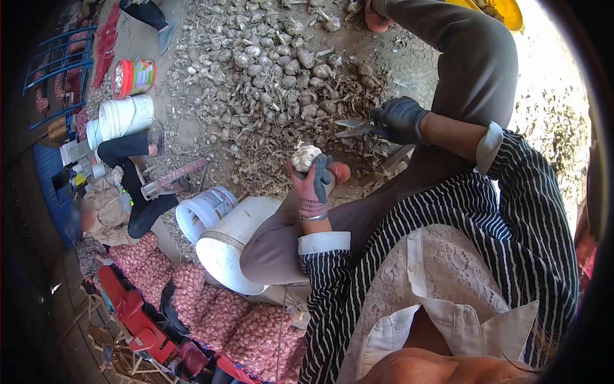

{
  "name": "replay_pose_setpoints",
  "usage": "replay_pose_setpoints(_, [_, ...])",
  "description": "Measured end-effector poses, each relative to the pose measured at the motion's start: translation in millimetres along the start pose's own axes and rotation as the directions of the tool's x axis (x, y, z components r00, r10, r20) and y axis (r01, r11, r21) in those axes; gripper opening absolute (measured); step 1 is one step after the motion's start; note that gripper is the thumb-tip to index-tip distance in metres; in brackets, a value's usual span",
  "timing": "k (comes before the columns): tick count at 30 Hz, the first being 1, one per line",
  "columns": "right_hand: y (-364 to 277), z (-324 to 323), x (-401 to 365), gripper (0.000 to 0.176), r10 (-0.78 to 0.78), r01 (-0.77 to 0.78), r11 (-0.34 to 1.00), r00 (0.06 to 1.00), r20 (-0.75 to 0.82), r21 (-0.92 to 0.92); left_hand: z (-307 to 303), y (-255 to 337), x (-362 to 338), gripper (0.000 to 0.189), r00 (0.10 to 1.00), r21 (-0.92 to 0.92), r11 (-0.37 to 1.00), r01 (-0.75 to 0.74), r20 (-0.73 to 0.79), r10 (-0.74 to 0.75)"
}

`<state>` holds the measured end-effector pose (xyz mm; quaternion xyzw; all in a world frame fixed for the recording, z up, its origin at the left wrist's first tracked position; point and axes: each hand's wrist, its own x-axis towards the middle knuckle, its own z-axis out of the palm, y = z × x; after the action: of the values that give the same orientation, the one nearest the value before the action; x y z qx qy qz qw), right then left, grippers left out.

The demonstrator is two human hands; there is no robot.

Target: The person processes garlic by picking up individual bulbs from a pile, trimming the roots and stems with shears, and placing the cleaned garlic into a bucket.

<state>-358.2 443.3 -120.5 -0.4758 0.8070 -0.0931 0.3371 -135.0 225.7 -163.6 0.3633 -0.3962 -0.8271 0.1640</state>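
A whitish garlic bulb [306, 155] is held in my left hand [313, 181], which wears a pink and grey glove. Its fingers are closed round the bulb, above my bent knee. My right hand [401, 120], in a dark glove, grips a pair of shears [358, 128]. The two blades stand apart and point left, short of the bulb and not touching it. Beyond both hands spreads a heap of garlic bulbs [281, 70] with dry stems and loose husks on the ground. The shears' handles are mostly hidden inside my right hand.
White buckets [220, 224] stand close to my left knee. Farther left are a red bucket [134, 78], another white bucket [126, 116] and a seated person [118, 205]. Filled net sacks of garlic [256, 339] lie at lower left. A yellow container [502, 13] is at top right.
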Motion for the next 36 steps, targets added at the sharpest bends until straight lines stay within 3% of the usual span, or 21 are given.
replay_pose_setpoints(1, [-6.9, 1.8, -0.9, 0.04, -0.01, 0.01, 1.0, 1.0, 0.007, -0.001, -19.9, -3.8, 9.1, 0.024, 0.993, 0.289, 0.95, -0.122, 0.028, 0.119])
replay_pose_setpoints(3, [-22.3, -1.3, -0.2, 0.044, -0.137, 0.182, 0.971, 0.955, -0.261, 0.154, -11.8, 3.7, 3.9, 0.028, 0.982, 0.566, 0.802, -0.188, 0.123, 0.144])
replay_pose_setpoints(6, [-29.0, -6.8, 1.2, 0.043, -0.256, 0.264, 0.964, 0.939, -0.23, 0.004, -3.6, 2.5, 3.6, 0.031, 0.978, 0.644, 0.742, -0.186, 0.192, 0.079])
replay_pose_setpoints(8, [-24.2, -0.2, 2.9, 0.04, -0.272, 0.283, 0.959, 0.934, -0.233, 0.014, -0.1, 2.1, -0.6, 0.033, 0.992, 0.679, 0.729, -0.08, 0.126, -0.009])
replay_pose_setpoints(11, [-20.0, 2.0, 4.2, 0.039, -0.258, 0.255, 0.966, 0.963, -0.072, -0.048, 1.2, 0.5, -0.5, 0.05, 0.968, 0.652, 0.757, -0.037, 0.213, -0.135])
replay_pose_setpoints(13, [-19.1, 4.6, 7.2, 0.033, -0.228, 0.223, 0.973, 0.97, 0.085, 0.063, 16.6, 5.1, -8.7, 0.057, 0.944, 0.441, 0.871, 0.216, 0.134, -0.302])
replay_pose_setpoints(14, [-18.1, 8.4, 10.9, 0.033, -0.229, 0.225, 0.973, 0.97, 0.082, 0.059, 16.2, 2.3, -8.5, 0.057, 0.945, 0.441, 0.872, 0.212, 0.136, -0.298])
replay_pose_setpoints(17, [-8.5, 38.8, 32.0, 0.028, -0.051, 0.042, 0.975, 0.998, 0.034, 0.219, 31.0, 7.8, -9.1, 0.059, 0.894, 0.556, 0.765, -0.324, 0.445, 0.055])
replay_pose_setpoints(18, [-1.1, 55.2, 41.6, 0.028, 0.054, -0.056, 0.974, 0.998, 0.013, 0.22, 24.1, 8.1, -6.2, 0.059, 0.891, 0.549, 0.767, -0.331, 0.449, 0.063])
replay_pose_setpoints(20, [2.9, 58.1, 47.3, 0.028, 0.129, -0.126, 0.973, 0.992, -0.006, 0.195, -3.0, 6.5, -7.0, 0.059, 0.934, 0.496, 0.802, -0.332, 0.293, 0.205])
replay_pose_setpoints(21, [-0.2, 54.2, 46.6, 0.029, 0.138, -0.134, 0.958, 0.99, 0.003, 0.255, -3.5, 11.1, -18.0, 0.058, 0.943, 0.348, 0.877, -0.331, 0.14, 0.301])
replay_pose_setpoints(23, [-5.4, 42.4, 42.2, 0.03, 0.145, -0.14, 0.945, 0.989, 0.005, 0.296, -18.5, 19.6, -25.2, 0.049, 0.892, 0.458, 0.823, -0.336, -0.127, 0.434])
replay_pose_setpoints(24, [-8.5, 35.1, 38.3, 0.032, 0.141, -0.122, 0.942, 0.989, -0.04, 0.313, -20.4, 44.3, -37.9, 0.045, 0.867, -0.048, 0.865, -0.499, -0.032, 0.498])
replay_pose_setpoints(25, [-10.5, 29.7, 35.6, 0.034, 0.14, -0.107, 0.938, 0.987, -0.079, 0.33, -22.3, 80.1, -56.6, 0.042, 0.809, -0.547, 0.683, -0.485, 0.018, 0.588])
replay_pose_setpoints(27, [-11.9, 22.5, 44.2, 0.035, 0.171, -0.13, 0.94, 0.979, -0.107, 0.316, -16.1, 124.9, -80.8, 0.037, 0.695, -0.676, 0.437, -0.593, -0.156, 0.702])
replay_pose_setpoints(28, [-13.6, 18.3, 50.0, 0.035, 0.208, -0.155, 0.934, 0.969, -0.135, 0.323, -24.3, 125.9, -82.2, 0.032, 0.63, -0.596, 0.338, -0.728, -0.389, 0.672])
replay_pose_setpoints(31, [-12.2, 0.9, 79.1, 0.037, 0.3, -0.269, 0.922, 0.951, -0.077, 0.277, -18.2, 107.3, -50.2, 0.029, 0.694, -0.562, 0.411, -0.718, -0.529, 0.489])
replay_pose_setpoints(32, [-11.7, -1.2, 87.0, 0.038, 0.337, -0.301, 0.915, 0.936, -0.098, 0.27, -23.7, 94.8, -32.3, 0.029, 0.81, -0.63, 0.55, -0.548, -0.237, 0.536])
replay_pose_setpoints(34, [-9.6, 4.2, 101.8, 0.041, 0.341, -0.313, 0.916, 0.937, -0.073, 0.252, 16.0, 71.7, -7.0, 0.03, 0.956, -0.608, 0.741, -0.284, -0.117, 0.27])
replay_pose_setpoints(35, [-14.6, 8.5, 111.7, 0.04, 0.373, -0.339, 0.898, 0.924, -0.079, 0.282, 55.5, 59.8, -0.8, 0.03, 0.953, -0.608, 0.772, -0.187, -0.302, -0.007])
replay_pose_setpoints(36, [-20.3, 11.1, 119.5, 0.041, 0.407, -0.365, 0.877, 0.91, -0.079, 0.311, 58.6, 43.1, 7.8, 0.034, 0.961, -0.448, 0.882, -0.146, -0.277, 0.018])
